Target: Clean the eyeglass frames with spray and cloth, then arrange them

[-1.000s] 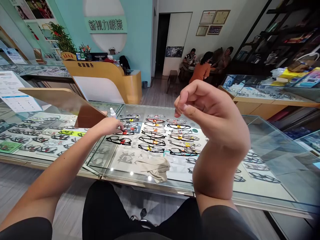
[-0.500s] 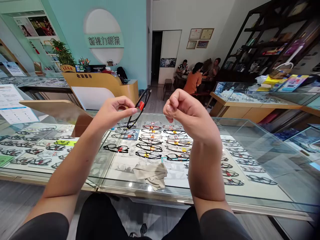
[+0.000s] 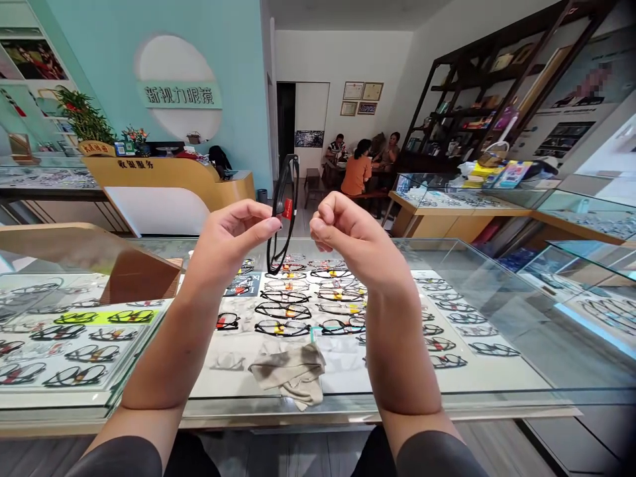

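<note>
Head view — left hand (image 3: 232,240) pinches black glasses (image 3: 283,192)

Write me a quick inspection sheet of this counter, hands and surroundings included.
Surface: glass counter, with rows of glasses.
Job's things: black glasses with a red tag, held up on end.
Clutter: crumpled cloth near the front edge; wooden stand at the left.
Hands: left hand pinches the black glasses; right hand is curled, apart from them, nothing seen in it.
Cables: nothing seen.
Surroundings: people seated at the back, shelf, desk.
</note>
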Demonstrator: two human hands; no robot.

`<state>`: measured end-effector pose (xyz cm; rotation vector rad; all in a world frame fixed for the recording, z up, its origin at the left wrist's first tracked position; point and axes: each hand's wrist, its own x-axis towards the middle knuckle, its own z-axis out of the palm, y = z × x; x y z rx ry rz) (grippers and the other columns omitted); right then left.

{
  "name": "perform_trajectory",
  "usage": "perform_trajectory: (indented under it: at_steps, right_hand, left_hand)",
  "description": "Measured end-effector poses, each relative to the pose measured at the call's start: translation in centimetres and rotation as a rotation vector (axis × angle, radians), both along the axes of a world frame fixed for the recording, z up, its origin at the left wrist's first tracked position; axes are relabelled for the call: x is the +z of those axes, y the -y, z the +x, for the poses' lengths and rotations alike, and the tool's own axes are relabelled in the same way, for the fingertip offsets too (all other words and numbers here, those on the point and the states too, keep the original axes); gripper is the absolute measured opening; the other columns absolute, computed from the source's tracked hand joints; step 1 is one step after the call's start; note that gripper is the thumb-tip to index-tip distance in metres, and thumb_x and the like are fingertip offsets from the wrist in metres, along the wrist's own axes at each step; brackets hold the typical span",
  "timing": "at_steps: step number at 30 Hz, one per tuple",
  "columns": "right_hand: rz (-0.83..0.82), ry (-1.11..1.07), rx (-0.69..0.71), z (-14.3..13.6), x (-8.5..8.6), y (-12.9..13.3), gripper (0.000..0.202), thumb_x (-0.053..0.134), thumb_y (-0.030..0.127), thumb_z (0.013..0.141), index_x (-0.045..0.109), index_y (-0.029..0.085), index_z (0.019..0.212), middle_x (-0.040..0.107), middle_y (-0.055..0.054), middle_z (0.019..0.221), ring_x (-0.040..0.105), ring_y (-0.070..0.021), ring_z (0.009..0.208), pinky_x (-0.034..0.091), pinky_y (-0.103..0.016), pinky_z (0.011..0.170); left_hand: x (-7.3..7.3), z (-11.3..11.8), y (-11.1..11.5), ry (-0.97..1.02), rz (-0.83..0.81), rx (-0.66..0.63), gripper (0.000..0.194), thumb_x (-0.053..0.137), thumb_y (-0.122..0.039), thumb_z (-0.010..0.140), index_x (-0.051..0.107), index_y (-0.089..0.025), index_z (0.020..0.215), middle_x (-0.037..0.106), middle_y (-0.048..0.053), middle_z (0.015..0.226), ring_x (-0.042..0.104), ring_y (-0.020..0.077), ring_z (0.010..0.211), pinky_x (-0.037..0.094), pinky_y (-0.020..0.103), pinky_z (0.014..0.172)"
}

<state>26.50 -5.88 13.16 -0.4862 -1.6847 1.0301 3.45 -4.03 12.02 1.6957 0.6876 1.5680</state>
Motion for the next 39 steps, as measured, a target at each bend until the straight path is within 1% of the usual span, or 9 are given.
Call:
perform_trajectory:
  at_steps: [3,6,8,10,19,23,28,35,39]
  right_hand:
    - [-0.011,-0.027,-0.029,-0.5,0.0,-0.2,0.045,0.089,0.052,0.099,0.052,0.026,0.096,0.052,0.006,0.081,0.048,-0.0122,0.074,0.044,-0.03,0.07]
    - [-0.001,-0.037,-0.041,-1.0,-0.1,-0.3,0.037,0.089,0.039,0.097,0.055,0.026,0.099,0.063,0.003,0.088,0.058,-0.0138,0.083,0.05,-0.031,0.077]
    - [0.01,-0.037,-0.049,-1.3,-0.2,-0.4,0.033,0.088,0.031,0.095,0.055,0.026,0.099,0.066,0.002,0.091,0.061,-0.0144,0.086,0.052,-0.032,0.08]
    - [0.021,-0.039,-0.065,-1.5,-0.3,-0.6,0.031,0.087,0.028,0.093,0.056,0.026,0.098,0.067,0.002,0.092,0.062,-0.0145,0.087,0.054,-0.033,0.082]
    - [0.042,-0.028,-0.117,-1.8,-0.8,-1.1,0.036,0.091,0.033,0.09,0.056,0.026,0.097,0.068,0.001,0.094,0.06,-0.0142,0.083,0.053,-0.032,0.077]
    - [0.053,-0.028,-0.118,-1.8,-0.8,-1.1,0.035,0.092,0.032,0.091,0.058,0.026,0.096,0.069,0.002,0.093,0.06,-0.0136,0.083,0.052,-0.031,0.078]
    - [0.057,-0.04,-0.137,-1.8,-0.9,-1.2,0.037,0.094,0.033,0.09,0.058,0.025,0.096,0.07,0.002,0.093,0.062,-0.0137,0.085,0.053,-0.031,0.079]
    - [0.064,-0.035,-0.146,-1.6,-1.0,-1.1,0.038,0.095,0.032,0.09,0.059,0.026,0.097,0.072,0.001,0.094,0.064,-0.0144,0.085,0.055,-0.033,0.082]
    - [0.064,-0.042,-0.179,-1.7,-1.0,-1.0,0.04,0.097,0.036,0.089,0.059,0.026,0.096,0.072,0.001,0.094,0.065,-0.0151,0.085,0.056,-0.034,0.084]
  left_hand:
    - [-0.2,-0.3,-0.3,-0.017,-0.016,-0.011,0.032,0.101,-0.048,0.083,0.082,-0.023,0.087,0.079,0.003,0.09,0.07,0.0168,0.085,0.058,0.031,0.081]
    - [-0.2,-0.4,-0.5,-0.04,-0.016,0.001,0.032,0.1,-0.049,0.085,0.082,-0.023,0.089,0.08,0.004,0.091,0.071,0.0176,0.086,0.059,0.031,0.081]
    - [0.0,-0.4,-0.5,-0.068,-0.012,0.005,0.033,0.099,-0.05,0.085,0.081,-0.023,0.09,0.081,0.004,0.091,0.072,0.018,0.085,0.06,0.032,0.08]
    - [0.1,-0.4,-0.5,-0.092,-0.008,0.004,0.034,0.099,-0.05,0.085,0.08,-0.023,0.09,0.081,0.004,0.09,0.072,0.0184,0.083,0.06,0.033,0.078]
    - [0.3,-0.5,-0.5,-0.097,-0.005,-0.005,0.036,0.098,-0.052,0.087,0.079,-0.021,0.09,0.079,0.004,0.087,0.072,0.0171,0.08,0.06,0.032,0.076]
    - [0.2,-0.5,-0.6,-0.11,-0.013,-0.005,0.036,0.097,-0.052,0.088,0.08,-0.021,0.09,0.08,0.004,0.089,0.071,0.017,0.081,0.06,0.032,0.076]
    - [0.2,-0.4,-0.6,-0.094,-0.035,-0.026,0.037,0.099,-0.052,0.085,0.079,-0.021,0.089,0.078,0.003,0.088,0.07,0.0157,0.078,0.06,0.031,0.075]
    - [0.2,-0.5,-0.7,-0.111,-0.049,-0.036,0.035,0.096,-0.052,0.088,0.08,-0.021,0.09,0.079,0.004,0.089,0.069,0.0155,0.077,0.06,0.031,0.074]
    - [0.2,-0.6,-0.6,-0.139,-0.038,-0.027,0.036,0.096,-0.053,0.089,0.08,-0.021,0.089,0.078,0.004,0.086,0.068,0.016,0.076,0.058,0.031,0.072]
